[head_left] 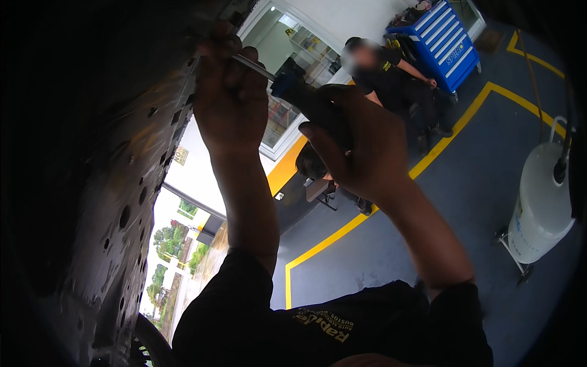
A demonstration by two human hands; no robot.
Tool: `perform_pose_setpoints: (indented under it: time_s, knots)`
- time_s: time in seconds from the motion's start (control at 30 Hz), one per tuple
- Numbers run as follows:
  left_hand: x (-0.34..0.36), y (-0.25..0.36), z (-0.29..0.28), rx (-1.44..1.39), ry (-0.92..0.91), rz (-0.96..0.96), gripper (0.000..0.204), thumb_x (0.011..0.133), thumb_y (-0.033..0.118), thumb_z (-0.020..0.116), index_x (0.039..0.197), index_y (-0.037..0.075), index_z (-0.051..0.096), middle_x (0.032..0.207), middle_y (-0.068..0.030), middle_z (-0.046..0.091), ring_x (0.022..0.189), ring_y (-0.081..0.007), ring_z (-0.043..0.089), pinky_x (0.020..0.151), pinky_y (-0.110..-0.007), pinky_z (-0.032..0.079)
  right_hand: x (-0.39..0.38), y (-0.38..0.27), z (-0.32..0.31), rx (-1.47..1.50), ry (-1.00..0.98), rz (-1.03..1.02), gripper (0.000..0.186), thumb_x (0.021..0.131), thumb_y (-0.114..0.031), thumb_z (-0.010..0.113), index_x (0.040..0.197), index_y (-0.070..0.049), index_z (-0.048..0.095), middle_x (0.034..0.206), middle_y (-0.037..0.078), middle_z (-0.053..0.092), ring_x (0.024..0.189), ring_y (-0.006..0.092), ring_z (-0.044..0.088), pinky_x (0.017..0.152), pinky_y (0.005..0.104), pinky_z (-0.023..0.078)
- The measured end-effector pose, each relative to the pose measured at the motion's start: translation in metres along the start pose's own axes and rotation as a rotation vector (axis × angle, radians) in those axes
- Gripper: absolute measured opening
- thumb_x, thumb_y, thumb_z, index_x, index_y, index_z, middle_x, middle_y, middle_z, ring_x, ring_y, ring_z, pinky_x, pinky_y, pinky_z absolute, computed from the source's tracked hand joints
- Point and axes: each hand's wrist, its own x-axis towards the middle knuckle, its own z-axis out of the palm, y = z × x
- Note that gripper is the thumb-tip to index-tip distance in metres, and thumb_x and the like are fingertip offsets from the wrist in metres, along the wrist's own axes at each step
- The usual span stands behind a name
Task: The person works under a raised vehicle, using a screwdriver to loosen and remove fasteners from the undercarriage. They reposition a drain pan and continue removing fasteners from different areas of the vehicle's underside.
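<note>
My right hand point(373, 144) is wrapped round the dark body of a hand tool point(302, 98) with a blue collar; its exact kind is hard to make out in the shadow. A slim metal shaft point(254, 66) runs from the collar up and left to my raised left hand point(229, 101). The left fingers are curled round the shaft's far end, close against the dark underside of a vehicle point(113, 202). Shadow and fingers hide the tip and whatever it meets. Both forearms reach upward.
The metal underside, with holes along its edge, fills the left. A white tank on a wheeled frame point(541, 205) stands at right. Near a blue tool cabinet point(437, 46) one person point(391, 76) sits; another person point(312, 162) is low beside a small stool point(321, 189). Yellow lines mark the grey floor.
</note>
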Motion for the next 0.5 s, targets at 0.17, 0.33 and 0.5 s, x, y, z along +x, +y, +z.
perform_pose_setpoints:
  time_s: [0.17,0.33,0.5]
  knots:
    - [-0.001,0.000,0.008,0.088,0.094,0.066,0.031,0.100,0.025,0.055,0.123,0.004,0.056,0.090,0.0041,0.060,0.064,-0.0020,0.040,0.052,-0.016,0.032,0.002,0.026,-0.002,1.349,-0.466,0.574,0.024,0.089,-0.008,0.065,0.111,-0.002,0.059,0.077,0.007,0.065,0.061,0.0144,0.063,0.058,0.0285,0.051]
    - [0.001,-0.001,0.002,0.044,0.052,0.045,0.030,0.100,0.026,0.055,0.123,0.006,0.057,0.089,0.0031,0.062,0.064,-0.0026,0.040,0.052,-0.016,0.031,0.005,-0.004,0.004,0.078,-0.008,0.078,0.020,0.091,-0.008,0.063,0.108,-0.001,0.057,0.073,0.005,0.062,0.054,0.0129,0.058,0.055,0.0285,0.049]
    - [-0.002,0.001,0.010,0.107,0.096,0.068,0.030,0.101,0.026,0.054,0.122,0.006,0.057,0.090,0.0015,0.063,0.064,-0.0035,0.039,0.052,-0.017,0.031,0.004,-0.003,0.002,0.206,-0.091,0.200,0.025,0.089,-0.011,0.066,0.110,-0.001,0.057,0.078,0.008,0.065,0.057,0.0166,0.063,0.055,0.0281,0.051]
